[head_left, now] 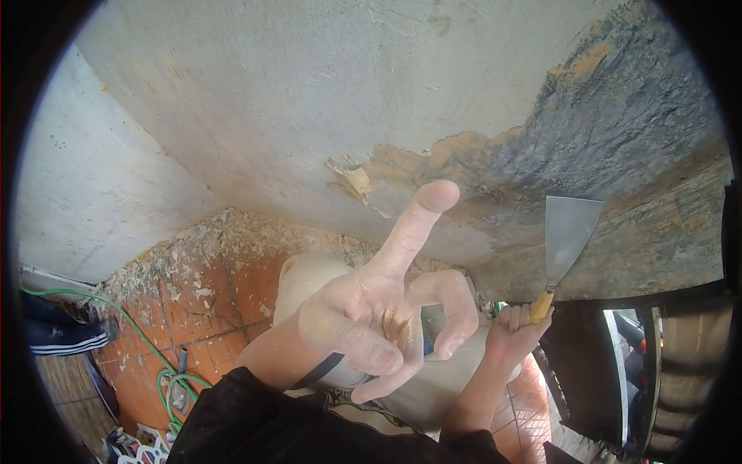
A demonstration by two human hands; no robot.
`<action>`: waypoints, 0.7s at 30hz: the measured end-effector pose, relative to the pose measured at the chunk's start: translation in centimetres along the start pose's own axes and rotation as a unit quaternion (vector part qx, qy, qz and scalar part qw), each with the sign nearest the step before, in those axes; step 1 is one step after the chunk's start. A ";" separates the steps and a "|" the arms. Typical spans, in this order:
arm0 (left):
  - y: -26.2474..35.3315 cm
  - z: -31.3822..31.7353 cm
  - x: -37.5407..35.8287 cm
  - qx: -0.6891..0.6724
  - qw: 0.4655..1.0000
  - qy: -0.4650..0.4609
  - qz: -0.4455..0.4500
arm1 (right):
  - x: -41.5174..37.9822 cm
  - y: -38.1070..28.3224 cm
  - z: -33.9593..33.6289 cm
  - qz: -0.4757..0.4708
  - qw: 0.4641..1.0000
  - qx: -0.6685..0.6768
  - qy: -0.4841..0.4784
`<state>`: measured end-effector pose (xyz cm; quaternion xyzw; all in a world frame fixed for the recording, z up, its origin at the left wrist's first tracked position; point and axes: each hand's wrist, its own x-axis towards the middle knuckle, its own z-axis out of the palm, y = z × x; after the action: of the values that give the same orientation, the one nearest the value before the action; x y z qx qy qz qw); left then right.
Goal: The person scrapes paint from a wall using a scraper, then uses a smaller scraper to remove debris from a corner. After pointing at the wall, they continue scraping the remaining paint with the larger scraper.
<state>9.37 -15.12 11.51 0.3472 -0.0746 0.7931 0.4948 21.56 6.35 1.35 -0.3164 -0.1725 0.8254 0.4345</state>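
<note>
My left hand (379,309) is raised palm up in the middle of the view, its index finger stretched out and the other fingers loosely bent. Pale dust coats its skin, and tan crumbs lie in the palm. At the right, my right hand (510,334) is wrapped around the yellow handle of a putty knife (568,236), whose wide metal blade points up, in front of the wall. The wall (309,85) has pale paint, with a scraped dark grey patch (610,116) at upper right. A loose paint flake (357,182) curls off near the patch's left end.
Paint chips (232,240) litter the orange tiled floor (209,359) along the wall's foot. A green hose (131,321) runs across the left side. Someone's dark trouser leg with white stripes (66,332) shows at far left. Dark panels (580,363) stand at lower right.
</note>
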 end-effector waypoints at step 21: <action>-1.8 -1.8 1.4 -0.163 0.975 -0.134 0.071 | -0.2 0.6 -0.1 -0.003 0.999 -0.040 0.022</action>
<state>9.64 -12.34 10.65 0.3588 -0.2925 0.7497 0.4730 21.36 5.83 1.03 -0.3513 -0.1967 0.8095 0.4274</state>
